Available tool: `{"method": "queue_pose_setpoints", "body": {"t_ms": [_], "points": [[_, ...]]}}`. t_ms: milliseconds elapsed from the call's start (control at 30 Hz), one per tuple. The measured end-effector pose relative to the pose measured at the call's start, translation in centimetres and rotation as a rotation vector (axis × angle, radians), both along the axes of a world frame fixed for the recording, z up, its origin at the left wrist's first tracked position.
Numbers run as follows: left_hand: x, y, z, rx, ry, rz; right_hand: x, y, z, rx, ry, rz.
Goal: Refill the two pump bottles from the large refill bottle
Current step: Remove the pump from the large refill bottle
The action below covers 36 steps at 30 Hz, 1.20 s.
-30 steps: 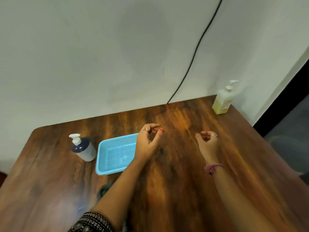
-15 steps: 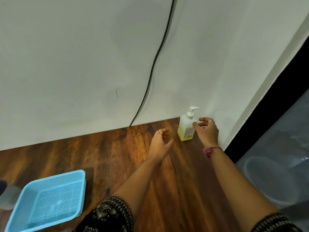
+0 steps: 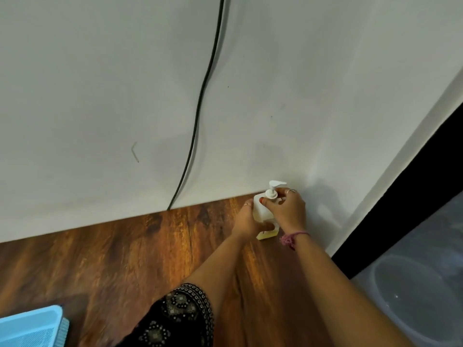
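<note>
A white wall (image 3: 100, 96) is seen behind a wooden table (image 3: 125, 259), with a black cable (image 3: 200, 101) hung down the wall to the table's back edge. A corner of a blue tray (image 3: 32, 326) is cut off at the lower left. At the table's far right corner, against the wall, a pale yellow pump bottle (image 3: 261, 211) is stood upright. Its body is gripped by the left hand (image 3: 248, 221), thumb curled across the front. Its white pump collar is pinched by the right hand (image 3: 288, 209), fingers curled round it
</note>
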<state>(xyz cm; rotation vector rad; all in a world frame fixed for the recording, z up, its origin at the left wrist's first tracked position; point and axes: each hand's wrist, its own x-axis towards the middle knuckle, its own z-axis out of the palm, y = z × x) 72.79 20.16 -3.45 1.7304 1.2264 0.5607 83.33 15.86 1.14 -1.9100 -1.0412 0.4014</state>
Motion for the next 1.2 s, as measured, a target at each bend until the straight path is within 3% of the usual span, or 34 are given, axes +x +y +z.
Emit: {"method": "queue_pose_setpoints", "body": {"t_ms": [233,467,733,1133,1200], "points": [[-2.1,-0.7,1.2,-0.008,-0.145,0.089,-1.1,-0.9,2.5,0.04,-0.009,0.073],[-10.1,-5.1,10.6,0.077,-0.377,0.055,-6.9,-4.4,12.4,0.186,-0.013,0.223],[-20.9,-9.1,18.8,0.246,-0.403,0.112,-17.0,-8.5,21.7,0.293,-0.064,0.352],[-41.1,-15.4,25.4,0.316,-0.397,0.103,-35.0,-14.7,28.0,0.274,-0.054,0.624],[-43.7,-16.2,26.0,0.349,-0.381,0.123,-37.7,-15.7,29.1,0.275,-0.148,0.589]]}}
